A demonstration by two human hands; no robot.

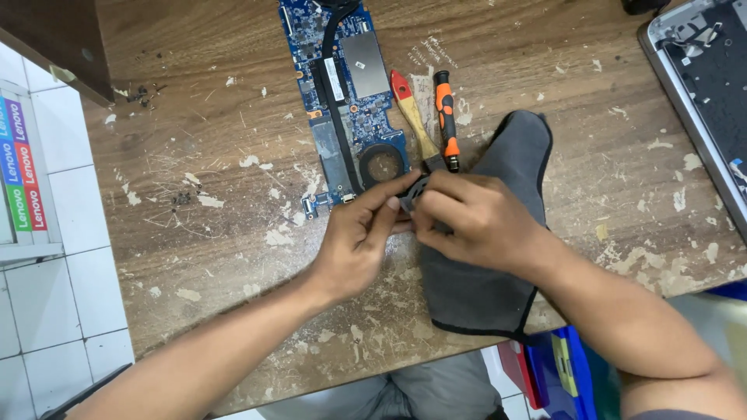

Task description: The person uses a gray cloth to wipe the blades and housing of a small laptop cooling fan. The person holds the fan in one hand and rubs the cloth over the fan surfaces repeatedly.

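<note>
Head view, looking straight down on a worn wooden table (pixel 218 233) flecked with pale paint and scratches.

Left hand (pixel 359 241): comes in from 7 o'clock, fingers together and curled, thumb and forefinger pinched on the near edge of a small dark fan part (pixel 412 194) at frame centre.

Right hand (pixel 475 222): comes in from 4 o'clock, fingers bent over the same fan part from its 3 o'clock side, closed on it. Most of the part is hidden under the two hands; only a dark ribbed corner shows between the fingertips.

Fan part location: just above the table, at the 9 o'clock edge of a grey cloth (pixel 498 288), and at 6 o'clock of the blue circuit board (pixel 346 101).

Grey cloth: lies flat under the right hand, dark-edged, running from 1 o'clock down to the table's near edge at 5 o'clock.

Circuit board: long and narrow, lying from 12 o'clock toward centre, with a black heat pipe along it and a round empty cut-out (pixel 383 163) at its near end, close to the left fingertips.

Tools: a brush with red-and-wood handle (pixel 411 113) and a screwdriver with orange-and-black handle (pixel 445 117) lie side by side just at 3 o'clock of the board, tips pointing toward the hands.

At 2 o'clock, a corner of an opened laptop shell (pixel 700 85). Small dark screws (pixel 181 198) lie scattered at 9 o'clock.
</note>
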